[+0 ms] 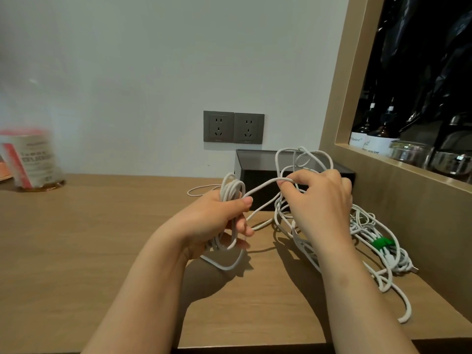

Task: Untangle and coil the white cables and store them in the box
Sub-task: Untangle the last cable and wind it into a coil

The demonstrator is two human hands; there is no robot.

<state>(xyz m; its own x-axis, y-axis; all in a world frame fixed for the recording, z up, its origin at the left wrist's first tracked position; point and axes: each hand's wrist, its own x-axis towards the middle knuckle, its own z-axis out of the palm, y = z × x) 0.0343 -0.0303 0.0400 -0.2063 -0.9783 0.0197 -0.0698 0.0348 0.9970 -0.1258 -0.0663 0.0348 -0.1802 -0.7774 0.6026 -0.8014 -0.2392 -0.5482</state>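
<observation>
Left hand at frame centre grips a small coil of white cable, fingers curled round the loops. Right hand just right of it pinches a strand running from the coil, thumb and forefinger closed on it. Rest of the cables lie tangled on the counter at lower right, a green clip among them. Black open box sits behind the hands, against the wall under two sockets. Blurred jar at left edge.
</observation>
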